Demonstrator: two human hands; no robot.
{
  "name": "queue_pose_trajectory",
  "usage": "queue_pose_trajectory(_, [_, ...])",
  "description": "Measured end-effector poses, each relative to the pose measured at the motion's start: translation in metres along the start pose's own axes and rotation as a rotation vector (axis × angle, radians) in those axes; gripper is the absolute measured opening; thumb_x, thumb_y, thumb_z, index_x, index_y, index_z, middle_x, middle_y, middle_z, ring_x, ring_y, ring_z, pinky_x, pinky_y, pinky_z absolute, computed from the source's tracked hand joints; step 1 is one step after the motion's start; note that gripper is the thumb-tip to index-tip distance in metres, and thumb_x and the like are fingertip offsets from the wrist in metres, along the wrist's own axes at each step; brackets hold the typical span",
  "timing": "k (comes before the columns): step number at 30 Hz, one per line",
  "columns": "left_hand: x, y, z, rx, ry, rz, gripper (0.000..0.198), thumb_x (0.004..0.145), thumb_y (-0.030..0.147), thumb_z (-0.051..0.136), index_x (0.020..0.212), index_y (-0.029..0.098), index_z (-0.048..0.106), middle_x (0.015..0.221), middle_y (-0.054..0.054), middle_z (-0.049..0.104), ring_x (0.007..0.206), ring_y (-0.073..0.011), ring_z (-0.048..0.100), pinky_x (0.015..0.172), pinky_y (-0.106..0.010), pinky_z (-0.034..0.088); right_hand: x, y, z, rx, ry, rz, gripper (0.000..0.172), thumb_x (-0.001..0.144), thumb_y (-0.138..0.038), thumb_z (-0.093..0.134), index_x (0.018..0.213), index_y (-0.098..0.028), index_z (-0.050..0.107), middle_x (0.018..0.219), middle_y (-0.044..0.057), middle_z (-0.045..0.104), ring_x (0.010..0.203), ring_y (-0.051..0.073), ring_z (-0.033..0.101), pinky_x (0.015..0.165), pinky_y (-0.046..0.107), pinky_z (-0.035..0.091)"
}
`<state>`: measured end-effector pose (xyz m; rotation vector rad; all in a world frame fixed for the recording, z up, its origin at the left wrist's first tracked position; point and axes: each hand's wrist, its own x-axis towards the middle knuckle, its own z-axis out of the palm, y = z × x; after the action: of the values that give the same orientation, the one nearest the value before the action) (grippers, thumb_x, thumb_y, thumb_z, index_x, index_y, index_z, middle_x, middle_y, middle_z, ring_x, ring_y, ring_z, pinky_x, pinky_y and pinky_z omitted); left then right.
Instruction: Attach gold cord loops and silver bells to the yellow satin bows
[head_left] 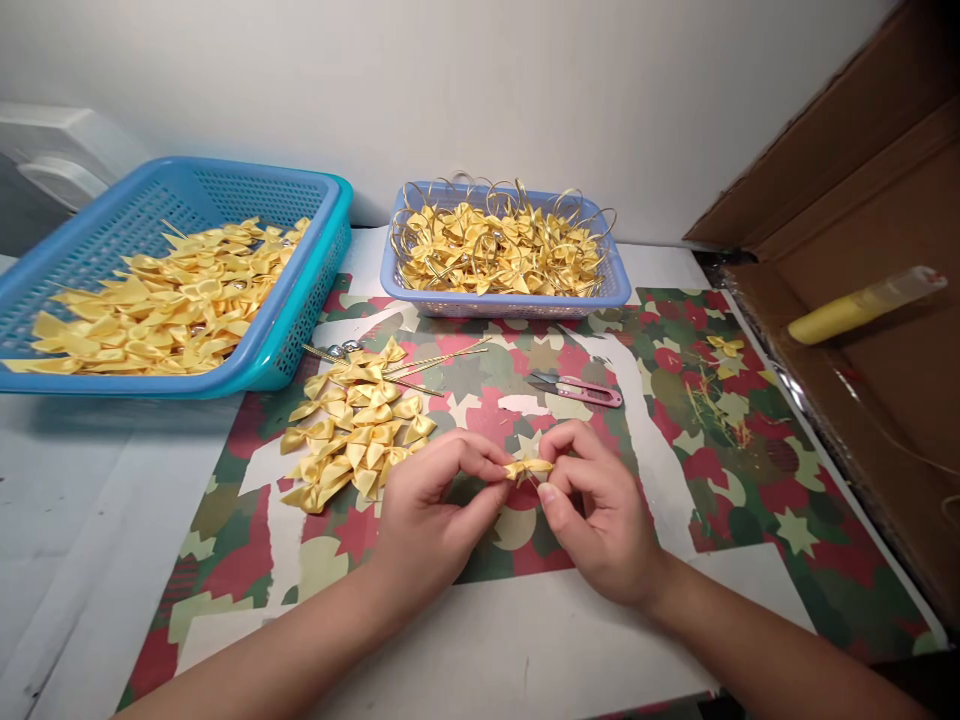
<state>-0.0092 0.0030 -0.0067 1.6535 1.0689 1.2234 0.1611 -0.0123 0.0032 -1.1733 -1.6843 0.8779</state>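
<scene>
Between my two hands a small yellow ribbon bow (528, 467) is held just above the patterned table cover. My left hand (442, 500) pinches its left end between thumb and fingertips. My right hand (600, 510) has its fingers closed at the bow's right end, and something thin shows below the bow near that thumb. Beside my left hand lies a pile of yellow ribbon bows (360, 430). Several gold cords (442, 360) and small silver bells (345, 349) rest at the top of that pile. Pink-handled thread snips (581, 390) lie beyond my right hand.
A blue basket (300, 185) of yellow bows stands at the left, nested in a teal one. At the back, a purple-blue basket (502, 303) holds bows with looped gold cords. Thread scraps (716, 410) lie at right. Inside a cardboard box (847, 180) is a yellow-filled tube (862, 306).
</scene>
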Motion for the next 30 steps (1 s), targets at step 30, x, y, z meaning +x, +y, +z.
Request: queue_pose_trajectory(30, [-0.0024,0.0017,-0.0001,0.083,-0.019,0.144,0.020,0.074,-0.001,0.064,0.072,0.018,0.058,0.075,-0.002,0.068,0.067,-0.0121,0.066,0.060,-0.022,0.053,-0.0049,0.0027,0.0087,-0.168,0.096,-0.180,0.025,0.081,-0.003,0.047,0.063,-0.020,0.040,0.080,0.003,0.051,0.071,0.016,0.047,0.061,0.031,0.042])
